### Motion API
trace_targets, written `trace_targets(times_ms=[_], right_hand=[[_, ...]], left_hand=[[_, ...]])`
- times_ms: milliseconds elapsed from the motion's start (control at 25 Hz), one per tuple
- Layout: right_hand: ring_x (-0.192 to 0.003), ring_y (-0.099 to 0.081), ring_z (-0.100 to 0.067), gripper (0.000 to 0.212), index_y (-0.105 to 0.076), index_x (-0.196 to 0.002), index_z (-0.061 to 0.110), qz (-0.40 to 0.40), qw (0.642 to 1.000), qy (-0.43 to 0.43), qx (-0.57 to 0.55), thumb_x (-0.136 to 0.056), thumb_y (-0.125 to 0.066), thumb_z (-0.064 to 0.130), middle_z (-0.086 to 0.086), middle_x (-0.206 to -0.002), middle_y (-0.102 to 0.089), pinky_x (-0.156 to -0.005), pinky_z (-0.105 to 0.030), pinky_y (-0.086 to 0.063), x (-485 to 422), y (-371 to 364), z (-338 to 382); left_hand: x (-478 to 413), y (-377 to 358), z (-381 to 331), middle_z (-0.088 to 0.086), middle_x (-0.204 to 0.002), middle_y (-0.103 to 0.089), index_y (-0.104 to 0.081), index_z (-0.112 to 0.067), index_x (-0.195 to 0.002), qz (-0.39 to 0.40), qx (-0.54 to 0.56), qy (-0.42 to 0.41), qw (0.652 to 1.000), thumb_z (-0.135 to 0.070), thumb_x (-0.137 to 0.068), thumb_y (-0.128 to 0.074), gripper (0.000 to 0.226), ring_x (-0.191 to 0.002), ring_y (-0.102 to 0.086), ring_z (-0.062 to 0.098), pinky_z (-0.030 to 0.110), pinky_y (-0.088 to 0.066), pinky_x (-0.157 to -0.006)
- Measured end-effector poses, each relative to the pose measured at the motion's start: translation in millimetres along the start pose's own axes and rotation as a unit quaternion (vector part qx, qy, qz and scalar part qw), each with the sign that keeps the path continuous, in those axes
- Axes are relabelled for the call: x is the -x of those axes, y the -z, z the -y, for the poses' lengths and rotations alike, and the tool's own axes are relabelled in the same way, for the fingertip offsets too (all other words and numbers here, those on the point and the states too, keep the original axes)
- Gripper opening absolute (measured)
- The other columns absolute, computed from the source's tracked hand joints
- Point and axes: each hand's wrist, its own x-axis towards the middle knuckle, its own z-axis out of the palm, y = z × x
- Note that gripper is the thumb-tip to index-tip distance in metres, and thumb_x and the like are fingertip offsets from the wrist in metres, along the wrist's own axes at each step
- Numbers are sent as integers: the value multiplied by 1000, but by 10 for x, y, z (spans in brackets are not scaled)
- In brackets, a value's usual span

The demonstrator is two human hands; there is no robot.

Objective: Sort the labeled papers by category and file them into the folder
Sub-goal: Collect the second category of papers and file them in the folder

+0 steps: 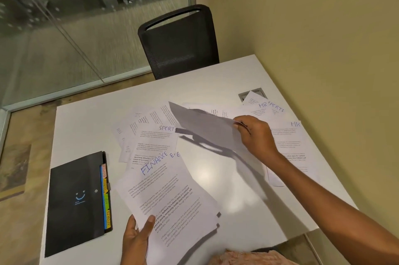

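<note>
My left hand (136, 236) grips the near corner of a small stack of printed papers (170, 195); the top sheet reads FINANCE in blue ink. My right hand (257, 135) pinches the edge of a single sheet (207, 126), lifted above the table with its blank underside toward me. More labeled papers lie spread across the white table (86, 126): a SPORTS sheet (155, 137) at the centre, HR and SPORTS sheets (267, 107) at the far right, and another HR sheet (289, 141) beside my right wrist. A black expanding folder (75, 202) with coloured tabs lies closed at the left.
A black mesh chair (181, 42) stands at the table's far edge. A cable port (244, 96) in the table is partly covered by papers. A glass partition is at the left and a beige wall at the right.
</note>
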Motion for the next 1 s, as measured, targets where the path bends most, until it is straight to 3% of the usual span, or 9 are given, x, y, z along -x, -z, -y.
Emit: trace_targets(times_ms=[200,280,400,600,720,800,880,1000], right_hand=[[-94,-72,-14,8,-80,-102,13,-49,996,-21,-77,-99,-73,9,5,-100,-79,-85,-31,-57,-183,399,221],[-95,-71,-14,9,-80,-103,14,-66,994,-15,-87,-99,-73,9,5,-101,-78,-86,-32,-57,-279,539,245],[-97,-72,-17,15,-80,-107,14,-93,994,25,-57,-99,-70,7,4,-105,-79,-89,-40,-59,-379,660,228],[-98,-72,-22,28,-78,-117,15,-122,987,98,43,-97,-65,1,1,-110,-78,-78,-41,-58,-263,655,185],[-105,-75,-28,35,-79,-117,8,-140,968,172,114,-91,-66,-10,-5,-112,-79,-80,-42,-56,-33,581,87],[-109,-74,-27,37,-79,-117,8,-120,966,191,127,-91,-63,-13,-5,-114,-79,-86,-43,-55,186,505,-36],[-109,-73,-26,35,-81,-115,9,-86,970,189,125,-93,-61,-9,-5,-115,-79,-89,-44,-54,461,364,-228],[-113,-73,-26,26,-84,-109,16,-30,978,166,120,-96,-65,4,-5,-120,-79,-92,-44,-53,862,97,-594]], left_hand=[[-85,55,36,14,-127,-74,-62,-20,-142,-8,-7,-20,1000,-5,-98,-70,47,-112,-70,38,35,-65,-76],[-123,84,71,16,-131,-72,-61,-19,-143,-6,-10,-30,999,-5,-98,-70,48,-114,-69,40,43,-61,-89],[-152,122,103,18,-134,-70,-60,-18,-145,-4,-19,-30,999,-4,-98,-69,49,-116,-67,42,51,-49,-108],[-156,118,97,17,-136,-70,-62,-23,-142,-14,-23,-23,999,-5,-98,-70,49,-118,-66,42,53,-46,-113],[-140,108,88,17,-133,-71,-61,-20,-144,-6,-22,-24,999,-4,-99,-69,48,-116,-68,41,50,-57,-100],[-95,97,67,14,-123,-74,-62,-18,-142,-13,-18,-30,999,-3,-99,-68,45,-101,-72,33,34,-64,-78],[-39,77,40,5,-110,-77,-62,-17,-139,-17,-19,-36,999,0,-99,-66,43,-87,-75,24,23,-64,-66],[4,64,32,-3,-102,-81,-66,-16,-129,-17,-22,-29,999,4,-100,-64,35,-76,-78,15,18,-61,-60]])
